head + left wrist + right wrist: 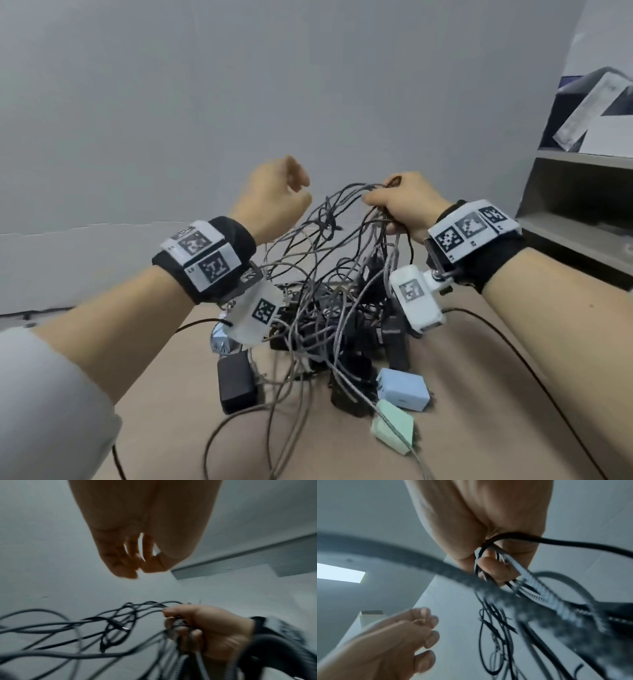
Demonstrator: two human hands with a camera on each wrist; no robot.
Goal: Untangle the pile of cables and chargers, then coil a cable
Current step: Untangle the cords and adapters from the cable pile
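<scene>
The right hand [407, 202], right of centre in the head view, has its fingers [494, 568] curled tight round a bunch of cables [346, 205], black ones and grey braided ones together. The right wrist view shows a braided cable and several thin black ones passing between those fingers and the palm. From this grip the strands fan downward and to the left in loose loops, held up above the rest.

The left hand [274, 198], just left of centre, is raised beside the lifted strands. Its fingers [130, 561] are loosely curled, thumb tip close to the fingertips, and they hold nothing that can be made out; the left wrist view is blurred but shows no cable between them.

Below both hands, at lower centre, the pile of cables and chargers [329, 329] lies on the tan surface [462, 394], with the lifted strands running down into it. At its left edge lies a black power brick [236, 382]. At its lower right lie a light blue charger [402, 389] and, just below it, a pale green charger [392, 430] crossed by a grey cable. Both wrists wear black bands with printed marker tags. A grey shelf unit [579, 212] stands at the right edge of the frame.
</scene>
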